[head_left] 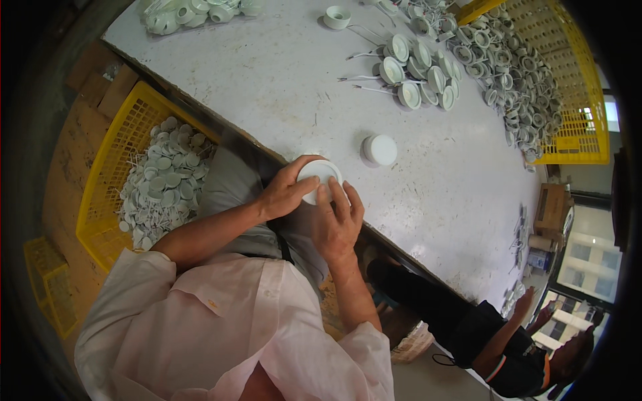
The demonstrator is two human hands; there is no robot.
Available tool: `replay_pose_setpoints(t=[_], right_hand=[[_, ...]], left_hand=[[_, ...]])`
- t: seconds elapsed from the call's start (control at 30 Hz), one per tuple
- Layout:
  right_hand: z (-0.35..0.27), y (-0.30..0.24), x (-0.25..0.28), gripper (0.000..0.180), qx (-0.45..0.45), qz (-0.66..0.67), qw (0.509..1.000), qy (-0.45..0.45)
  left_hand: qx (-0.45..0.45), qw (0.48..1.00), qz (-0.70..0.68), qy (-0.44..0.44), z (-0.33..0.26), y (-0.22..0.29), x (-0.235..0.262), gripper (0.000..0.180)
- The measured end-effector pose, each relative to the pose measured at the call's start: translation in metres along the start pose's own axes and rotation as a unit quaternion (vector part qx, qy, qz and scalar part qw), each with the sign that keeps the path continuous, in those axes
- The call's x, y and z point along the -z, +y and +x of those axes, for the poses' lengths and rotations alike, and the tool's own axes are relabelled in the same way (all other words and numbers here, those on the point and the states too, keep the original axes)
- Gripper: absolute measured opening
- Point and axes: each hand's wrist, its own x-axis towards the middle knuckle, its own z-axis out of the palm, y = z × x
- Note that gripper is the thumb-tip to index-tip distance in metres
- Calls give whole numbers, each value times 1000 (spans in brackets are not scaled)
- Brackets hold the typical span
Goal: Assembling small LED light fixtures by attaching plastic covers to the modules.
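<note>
A round white lamp housing [319, 171] is held at the table's near edge between both hands. My left hand [284, 190] wraps round its left side, with the thumb lying on its face. From the right, my right hand [338, 220] presses its fingertips on the lower right of the face. Just beyond, a similar white round piece [380, 150] stands on the white table [281, 87]. Farther off lies a cluster of white round lamp parts [421, 73] with thin wires. The underside of the held housing is hidden.
A yellow basket [110, 157] of small white discs stands at my left. At the back right, a tipped yellow basket [588, 127] spills grey-white rings [515, 87]. Bagged white cups [194, 12] and a single cup [336, 17] lie far back. Another person [515, 347] works at the right.
</note>
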Motion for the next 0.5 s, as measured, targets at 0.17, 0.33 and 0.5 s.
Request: replay_pose_setpoints(t=[0.17,0.33,0.5], right_hand=[[-4,13,8,39,-67,72,993,68],[-10,64,13,36,-231,49,962,137],[-6,90,2,44,-331,145,919,155]], left_hand=[[14,984,-126,126,-23,8,60,41],[-30,948,-43,313,-69,-1,164,49],[158,872,143,441,-127,-68,255,60]])
